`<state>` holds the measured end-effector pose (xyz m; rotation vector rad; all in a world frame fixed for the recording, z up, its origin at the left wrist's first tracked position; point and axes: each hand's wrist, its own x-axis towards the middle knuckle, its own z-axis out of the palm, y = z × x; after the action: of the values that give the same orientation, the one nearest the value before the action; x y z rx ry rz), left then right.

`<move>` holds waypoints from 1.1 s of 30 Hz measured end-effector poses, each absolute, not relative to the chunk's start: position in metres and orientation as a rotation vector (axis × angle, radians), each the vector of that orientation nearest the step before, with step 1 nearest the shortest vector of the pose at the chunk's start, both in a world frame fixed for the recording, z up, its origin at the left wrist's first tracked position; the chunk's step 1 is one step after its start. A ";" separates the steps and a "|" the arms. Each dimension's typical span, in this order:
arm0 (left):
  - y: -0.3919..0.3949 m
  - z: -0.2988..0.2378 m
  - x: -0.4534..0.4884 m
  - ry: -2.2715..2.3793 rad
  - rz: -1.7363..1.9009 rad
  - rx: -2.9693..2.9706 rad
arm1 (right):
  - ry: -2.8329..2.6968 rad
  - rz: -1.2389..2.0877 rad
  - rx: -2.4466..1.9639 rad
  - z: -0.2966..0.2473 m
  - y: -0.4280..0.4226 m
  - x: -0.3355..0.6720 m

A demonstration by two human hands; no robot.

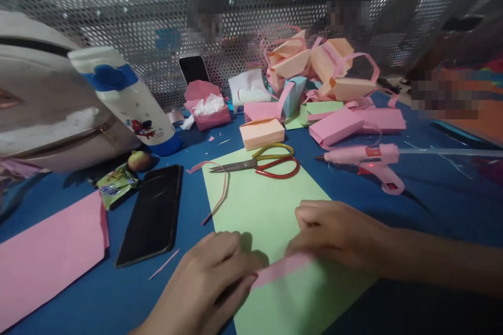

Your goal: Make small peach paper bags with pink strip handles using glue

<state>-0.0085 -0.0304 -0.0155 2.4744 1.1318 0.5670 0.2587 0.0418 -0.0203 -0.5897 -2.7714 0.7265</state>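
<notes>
Both my hands rest on a light green paper sheet (267, 204) lying on the blue table. Between them runs a narrow pink paper strip (281, 268). My left hand (208, 282) is closed, its thumb and fingers pinching the strip's left end. My right hand (334, 233) is curled over the strip's right end, fingers pressed down on it. Yellow-and-red scissors (263, 163) lie at the far edge of the green sheet, beyond my hands.
A black phone (151, 214) and a pink sheet (47, 256) lie to the left. A pink glue gun (371, 162) sits on the right. Folded pink and peach paper boxes (326, 78) pile up at the back. A white bottle (126, 99) and a bag (43, 104) stand far left.
</notes>
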 end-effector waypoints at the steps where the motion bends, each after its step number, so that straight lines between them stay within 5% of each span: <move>1: -0.031 -0.017 -0.009 1.098 0.586 2.551 | -2.806 0.639 -0.530 -0.020 0.042 0.259; 10: -0.032 -0.021 -0.011 0.995 0.548 2.988 | -2.885 0.143 -0.303 -0.016 0.035 0.257; 21: -0.041 -0.003 -0.035 0.990 0.141 3.076 | -2.888 -0.060 -0.361 -0.009 0.019 0.269; 28: -0.044 0.004 -0.026 1.079 0.302 2.844 | -2.782 0.026 -0.643 -0.010 0.018 0.286; 33: -0.033 -0.001 0.004 1.143 0.438 2.702 | -2.757 0.438 -0.695 -0.011 0.026 0.270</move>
<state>0.0043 -0.0333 -0.0011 2.7018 1.1428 0.4375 0.2701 0.0263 -0.0110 -0.6954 -2.7572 0.4385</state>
